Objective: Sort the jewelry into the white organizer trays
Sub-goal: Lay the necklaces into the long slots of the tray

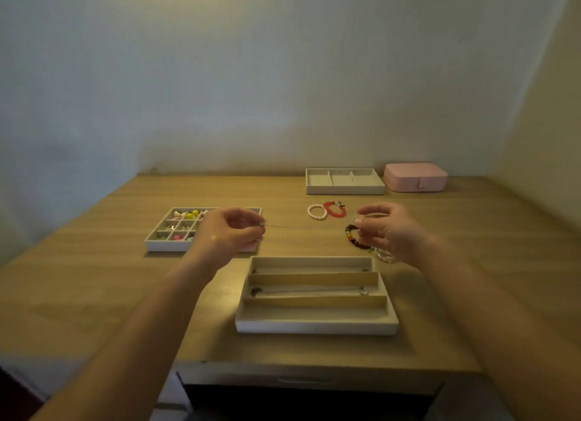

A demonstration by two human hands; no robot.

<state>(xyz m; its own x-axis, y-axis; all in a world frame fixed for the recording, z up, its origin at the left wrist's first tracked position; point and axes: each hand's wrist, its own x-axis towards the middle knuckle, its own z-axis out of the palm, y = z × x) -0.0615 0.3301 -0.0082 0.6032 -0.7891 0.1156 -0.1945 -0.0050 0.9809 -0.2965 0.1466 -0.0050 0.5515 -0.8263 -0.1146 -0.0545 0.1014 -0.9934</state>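
Your left hand (229, 230) is pinching one end of a thin chain (298, 226) | your right hand (388, 228) is pinching the other end | the chain is stretching taut between them, above the table, just beyond the three-slot white tray (314, 326) | a necklace (309, 291) is lying in its middle slot

Chain (301, 226) between left hand (229, 232), right hand (388, 228)

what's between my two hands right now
In the head view, a thin chain stretches from the left hand to the right hand, each pinching an end.
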